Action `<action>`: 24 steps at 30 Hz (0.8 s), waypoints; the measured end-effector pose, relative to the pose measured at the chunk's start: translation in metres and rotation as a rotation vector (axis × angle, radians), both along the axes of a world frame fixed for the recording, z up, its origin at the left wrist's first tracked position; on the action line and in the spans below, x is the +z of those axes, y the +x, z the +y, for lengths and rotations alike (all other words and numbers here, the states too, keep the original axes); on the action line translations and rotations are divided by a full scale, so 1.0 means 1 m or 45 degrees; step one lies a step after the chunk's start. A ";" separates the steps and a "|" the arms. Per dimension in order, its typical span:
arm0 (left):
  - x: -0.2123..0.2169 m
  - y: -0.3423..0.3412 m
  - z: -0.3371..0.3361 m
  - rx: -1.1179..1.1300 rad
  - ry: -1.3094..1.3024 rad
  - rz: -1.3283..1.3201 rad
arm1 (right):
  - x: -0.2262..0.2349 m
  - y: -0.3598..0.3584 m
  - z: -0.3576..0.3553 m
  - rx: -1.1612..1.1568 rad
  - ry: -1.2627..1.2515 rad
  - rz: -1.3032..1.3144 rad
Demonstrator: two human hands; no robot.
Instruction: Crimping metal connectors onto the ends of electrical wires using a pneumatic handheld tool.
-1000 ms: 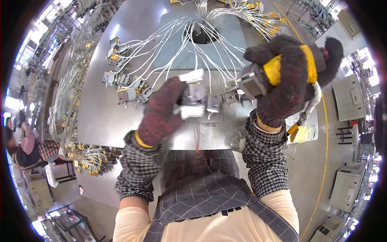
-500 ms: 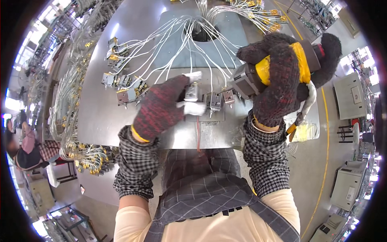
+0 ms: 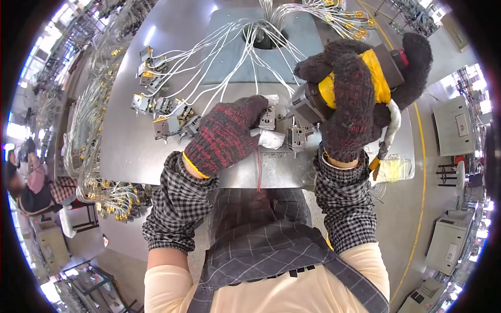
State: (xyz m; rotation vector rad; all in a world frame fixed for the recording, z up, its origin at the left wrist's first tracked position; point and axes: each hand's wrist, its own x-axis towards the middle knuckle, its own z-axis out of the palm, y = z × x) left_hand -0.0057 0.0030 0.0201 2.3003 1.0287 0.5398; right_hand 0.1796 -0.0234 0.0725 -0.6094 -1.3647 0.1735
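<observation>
My left hand [image 3: 229,128], in a dark red-and-black knit glove with white-wrapped fingertips, pinches a small metal terminal block [image 3: 267,119] near the table's front edge. In my right hand [image 3: 350,99], also gloved, is a dark power screwdriver [image 3: 308,104] banded with yellow tape. Its nose points left at the held block, close beside it; whether the bit touches the block cannot be made out. Just right of the left fingertips lies another metal block [image 3: 296,138], below the tool's nose. White wires [image 3: 229,57] fan out over the table toward the blocks.
Several wired blocks [image 3: 166,125] rest on the metal table [image 3: 125,161] at left. The wires emerge from a round hole [image 3: 258,41] in a blue-grey plate. More wired ends [image 3: 360,23] lie far right. A red cord [image 3: 259,169] crosses the front edge. Another person [image 3: 39,182] is at far left.
My left hand has moved right with the pinched block, closer to the screwdriver. The screwdriver has shifted slightly left. Loose blocks beside the left fingertips sit farther right.
</observation>
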 end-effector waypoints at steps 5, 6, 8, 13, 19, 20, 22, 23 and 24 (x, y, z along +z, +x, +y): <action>-0.008 -0.001 -0.006 0.052 0.055 -0.185 | -0.005 0.002 0.005 0.053 0.044 0.038; -0.009 0.002 -0.008 0.050 0.135 -0.163 | -0.006 0.005 0.005 0.092 0.046 0.074; -0.005 0.010 -0.007 0.034 0.103 -0.133 | -0.007 0.010 0.005 0.168 0.051 0.145; -0.006 0.009 -0.006 0.028 0.016 -0.062 | -0.007 0.000 -0.004 0.021 -0.003 0.034; 0.005 0.000 -0.016 -0.016 0.094 -0.138 | -0.002 -0.009 -0.005 -0.038 0.009 -0.033; 0.015 -0.004 -0.022 0.065 0.266 -0.046 | -0.002 -0.007 -0.003 -0.037 0.021 -0.025; -0.004 -0.041 -0.016 0.163 0.606 0.242 | -0.002 -0.006 -0.003 -0.036 0.043 -0.002; 0.013 -0.050 -0.021 0.264 0.491 0.584 | -0.002 -0.006 -0.002 -0.030 0.052 0.009; 0.008 -0.061 -0.018 0.267 0.495 0.586 | -0.003 -0.006 -0.002 -0.022 0.062 0.021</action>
